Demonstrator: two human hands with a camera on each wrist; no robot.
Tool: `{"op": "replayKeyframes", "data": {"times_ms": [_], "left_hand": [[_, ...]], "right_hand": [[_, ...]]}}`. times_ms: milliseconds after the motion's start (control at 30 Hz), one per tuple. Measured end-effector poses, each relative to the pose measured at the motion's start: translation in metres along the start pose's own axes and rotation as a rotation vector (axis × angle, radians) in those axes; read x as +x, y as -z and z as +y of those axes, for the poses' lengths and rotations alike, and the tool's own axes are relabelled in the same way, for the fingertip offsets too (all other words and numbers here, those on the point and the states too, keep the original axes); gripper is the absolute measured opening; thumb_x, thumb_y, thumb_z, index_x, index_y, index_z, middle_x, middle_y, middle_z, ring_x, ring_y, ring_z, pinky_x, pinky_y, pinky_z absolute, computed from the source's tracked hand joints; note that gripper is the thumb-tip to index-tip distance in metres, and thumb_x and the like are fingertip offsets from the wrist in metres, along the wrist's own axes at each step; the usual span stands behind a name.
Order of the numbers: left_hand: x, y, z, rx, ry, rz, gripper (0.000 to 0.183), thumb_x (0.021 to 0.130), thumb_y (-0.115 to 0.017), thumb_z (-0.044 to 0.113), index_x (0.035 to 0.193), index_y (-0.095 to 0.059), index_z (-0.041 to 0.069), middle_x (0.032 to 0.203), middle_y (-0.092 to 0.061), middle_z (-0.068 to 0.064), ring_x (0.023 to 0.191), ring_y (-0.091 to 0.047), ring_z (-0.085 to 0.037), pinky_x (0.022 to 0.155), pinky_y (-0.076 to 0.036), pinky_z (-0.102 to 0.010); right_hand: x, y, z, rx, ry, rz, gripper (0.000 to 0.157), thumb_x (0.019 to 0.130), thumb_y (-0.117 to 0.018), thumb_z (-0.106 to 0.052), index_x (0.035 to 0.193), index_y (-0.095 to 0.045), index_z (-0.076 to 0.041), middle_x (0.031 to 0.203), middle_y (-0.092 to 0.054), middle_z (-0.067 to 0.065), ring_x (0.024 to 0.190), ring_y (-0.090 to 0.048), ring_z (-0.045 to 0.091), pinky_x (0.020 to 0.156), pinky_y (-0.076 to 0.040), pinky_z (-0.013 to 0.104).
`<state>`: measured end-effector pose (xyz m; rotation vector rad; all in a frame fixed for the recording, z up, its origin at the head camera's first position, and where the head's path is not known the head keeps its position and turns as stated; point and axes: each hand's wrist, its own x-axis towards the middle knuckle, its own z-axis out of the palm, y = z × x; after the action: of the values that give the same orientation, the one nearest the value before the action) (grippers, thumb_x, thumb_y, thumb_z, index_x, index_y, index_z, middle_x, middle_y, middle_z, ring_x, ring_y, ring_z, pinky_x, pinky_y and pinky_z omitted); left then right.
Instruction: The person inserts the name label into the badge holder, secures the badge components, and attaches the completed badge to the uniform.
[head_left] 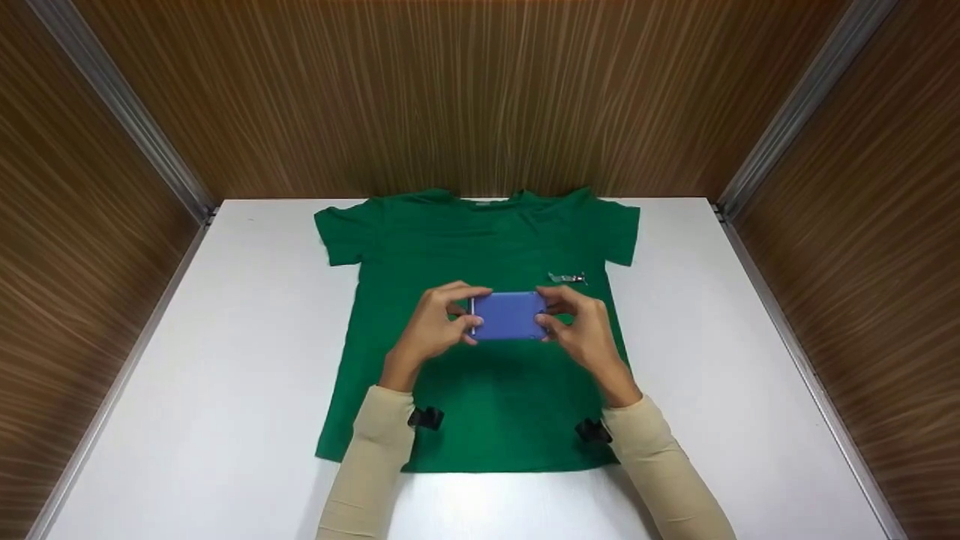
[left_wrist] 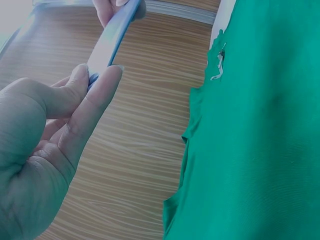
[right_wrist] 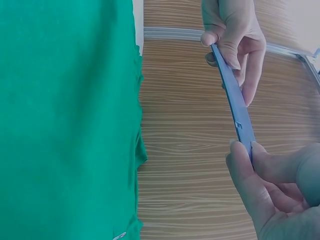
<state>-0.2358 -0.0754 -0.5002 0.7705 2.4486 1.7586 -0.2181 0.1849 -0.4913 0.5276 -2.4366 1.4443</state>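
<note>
Both hands hold a flat, blue-purple card holder [head_left: 510, 315] level over the green T-shirt [head_left: 480, 405]. My left hand [head_left: 441, 319] pinches its left end between thumb and fingers, beside a pale strip along that edge. At the opposite end, my right hand [head_left: 583, 322] pinches it the same way. Seen edge-on in the right wrist view, the card holder [right_wrist: 234, 102] is thin, with a small slot in its side. A small clear strap with a metal clip [head_left: 568, 277] lies on the shirt's upper right chest, just beyond the right hand.
The T-shirt is spread on a white table [head_left: 225, 360], collar toward the back and sleeves out. Wood-grain panels [head_left: 480, 97] stand at the back and both sides, joined by grey metal rails [head_left: 135, 112]. Small black devices [head_left: 427, 418] sit at both wrists.
</note>
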Motion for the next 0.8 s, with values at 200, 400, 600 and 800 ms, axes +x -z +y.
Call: {"op": "replayKeyframes", "data": {"times_ms": [200,400,600,800], "left_hand": [[0.000,-0.001,-0.001,-0.020,-0.006,0.004,0.040,0.094,-0.071,-0.001,0.133,-0.070,0.009,0.120,-0.066,-0.016,0.083,-0.076,-0.030,0.061,-0.063,-0.031],[-0.001,-0.001,-0.001,-0.022,-0.012,-0.001,0.040,0.094,-0.071,0.000,0.133,-0.070,0.010,0.121,-0.066,-0.016,0.082,-0.076,-0.030,0.062,-0.063,-0.031],[-0.001,0.000,0.000,-0.025,-0.015,-0.013,0.039,0.095,-0.072,0.002,0.133,-0.070,0.011,0.121,-0.066,-0.016,0.086,-0.076,-0.031,0.062,-0.063,-0.030],[-0.002,0.000,0.000,-0.016,-0.024,-0.017,0.039,0.095,-0.072,0.003,0.132,-0.071,0.012,0.121,-0.067,-0.015,0.085,-0.076,-0.031,0.062,-0.062,-0.030]], "right_hand": [[0.000,-0.001,-0.001,0.002,0.021,-0.009,0.036,0.089,-0.076,0.003,0.124,-0.070,0.006,0.111,-0.075,0.024,0.090,-0.078,0.035,0.063,-0.062,0.028],[-0.001,-0.003,-0.008,0.052,-0.038,0.011,0.035,0.088,-0.074,0.008,0.122,-0.071,0.005,0.109,-0.073,0.028,0.083,-0.077,0.041,0.059,-0.062,0.042],[-0.003,0.003,-0.037,0.068,-0.023,0.021,0.031,0.085,-0.074,0.013,0.116,-0.070,0.013,0.099,-0.071,0.032,0.076,-0.075,0.045,0.056,-0.061,0.037],[-0.003,0.005,-0.040,0.081,-0.010,0.005,0.027,0.084,-0.075,0.014,0.110,-0.069,0.014,0.091,-0.069,0.031,0.070,-0.071,0.043,0.053,-0.060,0.036]]}}
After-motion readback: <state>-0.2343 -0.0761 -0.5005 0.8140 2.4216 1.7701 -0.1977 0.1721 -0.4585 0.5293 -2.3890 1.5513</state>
